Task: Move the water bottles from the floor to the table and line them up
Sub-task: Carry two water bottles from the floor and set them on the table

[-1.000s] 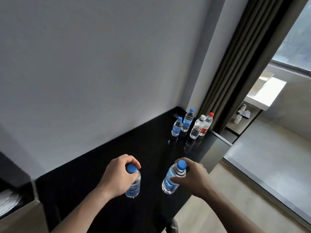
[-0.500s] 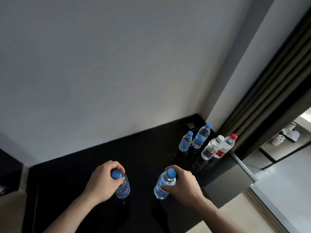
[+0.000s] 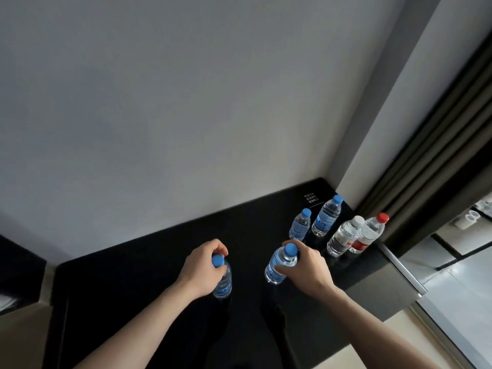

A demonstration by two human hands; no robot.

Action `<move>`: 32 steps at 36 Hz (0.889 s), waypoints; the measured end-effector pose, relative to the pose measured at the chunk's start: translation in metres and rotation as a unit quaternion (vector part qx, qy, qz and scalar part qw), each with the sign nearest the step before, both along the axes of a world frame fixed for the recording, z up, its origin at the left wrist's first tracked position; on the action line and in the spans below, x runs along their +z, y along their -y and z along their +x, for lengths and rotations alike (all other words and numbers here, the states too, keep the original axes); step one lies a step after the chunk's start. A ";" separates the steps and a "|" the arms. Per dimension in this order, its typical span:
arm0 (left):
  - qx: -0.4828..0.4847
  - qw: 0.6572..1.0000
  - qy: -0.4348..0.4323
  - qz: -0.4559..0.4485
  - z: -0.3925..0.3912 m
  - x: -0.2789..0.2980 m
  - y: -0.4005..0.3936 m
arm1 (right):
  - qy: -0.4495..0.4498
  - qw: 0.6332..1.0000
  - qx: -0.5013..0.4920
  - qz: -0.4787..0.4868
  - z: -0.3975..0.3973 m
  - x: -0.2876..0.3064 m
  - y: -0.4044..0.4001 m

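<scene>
Black table bears two blue-capped bottles gripped at the neck, left hand curled round one, right hand round another, likely steadying them upright toward four standing bottles.

Bare forearms, no sleeves, hands unadorned

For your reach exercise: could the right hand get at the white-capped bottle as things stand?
Probably not yet: the right hand grips a blue-capped bottle. Once it lets go, the white-capped bottle stands close ahead, nothing between.
</scene>
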State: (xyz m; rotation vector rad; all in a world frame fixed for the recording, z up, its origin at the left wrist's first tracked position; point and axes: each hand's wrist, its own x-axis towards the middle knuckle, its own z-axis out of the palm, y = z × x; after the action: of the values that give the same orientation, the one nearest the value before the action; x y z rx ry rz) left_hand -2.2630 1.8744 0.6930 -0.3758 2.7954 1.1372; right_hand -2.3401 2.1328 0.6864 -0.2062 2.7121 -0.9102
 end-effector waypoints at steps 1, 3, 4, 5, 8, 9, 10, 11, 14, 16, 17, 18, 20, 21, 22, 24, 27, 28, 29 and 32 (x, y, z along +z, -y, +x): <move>-0.003 1.000 0.006 -0.003 -0.004 -0.001 -0.003 | 0.002 1.000 -0.003 0.000 -0.004 0.000 -0.002; -0.008 1.000 0.013 -0.008 -0.015 -0.002 -0.009 | 0.004 1.000 -0.006 -0.002 -0.014 -0.002 -0.006; -0.008 1.000 0.015 -0.010 -0.020 -0.003 -0.013 | 0.005 1.000 -0.005 -0.004 -0.020 -0.003 -0.008; -0.007 1.000 0.018 -0.012 -0.026 -0.003 -0.016 | 0.007 1.000 -0.005 -0.005 -0.025 -0.005 -0.010; 0.002 0.999 0.024 -0.023 -0.042 -0.006 -0.026 | 0.012 1.000 0.008 0.005 -0.043 -0.011 -0.017; 0.004 0.999 0.027 -0.025 -0.046 -0.007 -0.030 | 0.013 1.000 0.013 0.009 -0.048 -0.013 -0.019; 0.005 0.999 0.030 -0.028 -0.051 -0.008 -0.034 | 0.013 1.000 0.017 0.012 -0.052 -0.016 -0.022; 0.005 0.999 0.034 -0.031 -0.056 -0.009 -0.038 | 0.015 1.000 0.022 0.012 -0.057 -0.018 -0.025; 0.006 0.998 0.042 -0.038 -0.069 -0.013 -0.051 | 0.022 0.999 0.038 0.022 -0.070 -0.025 -0.034; 0.013 0.998 0.044 -0.039 -0.076 -0.015 -0.060 | 0.024 0.998 0.052 0.033 -0.078 -0.029 -0.041; 0.017 0.998 0.044 -0.039 -0.079 -0.016 -0.064 | 0.025 0.997 0.057 0.037 -0.081 -0.030 -0.045; 0.021 0.998 0.045 -0.039 -0.081 -0.018 -0.069 | 0.026 0.997 0.062 0.039 -0.084 -0.032 -0.048; 0.027 0.998 0.050 -0.041 -0.084 -0.021 -0.077 | 0.031 0.996 0.069 0.040 -0.089 -0.037 -0.056; 0.030 0.997 0.053 -0.040 -0.085 -0.022 -0.081 | 0.032 0.996 0.071 0.041 -0.090 -0.038 -0.059; 0.033 0.997 0.057 -0.039 -0.086 -0.025 -0.085 | 0.031 0.996 0.074 0.043 -0.092 -0.040 -0.063; 0.035 0.997 0.059 -0.037 -0.086 -0.028 -0.092 | 0.033 0.996 0.077 0.043 -0.093 -0.045 -0.070; 0.036 0.997 0.058 -0.036 -0.088 -0.031 -0.102 | 0.041 0.995 0.078 0.035 -0.094 -0.051 -0.079; 0.036 0.997 0.058 -0.035 -0.088 -0.032 -0.105 | 0.042 0.996 0.076 0.029 -0.094 -0.053 -0.082; 0.036 0.997 0.059 -0.035 -0.088 -0.033 -0.108 | 0.040 0.996 0.075 0.023 -0.094 -0.055 -0.084; 0.040 0.997 0.055 -0.036 -0.086 -0.035 -0.113 | 0.037 0.996 0.081 0.015 -0.093 -0.056 -0.087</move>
State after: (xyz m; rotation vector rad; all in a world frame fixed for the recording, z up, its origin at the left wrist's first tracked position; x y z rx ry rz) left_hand -2.3489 1.9872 0.6578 -0.5461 2.7519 1.0002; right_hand -2.4329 2.2195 0.6300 -0.3734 2.5954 -0.8135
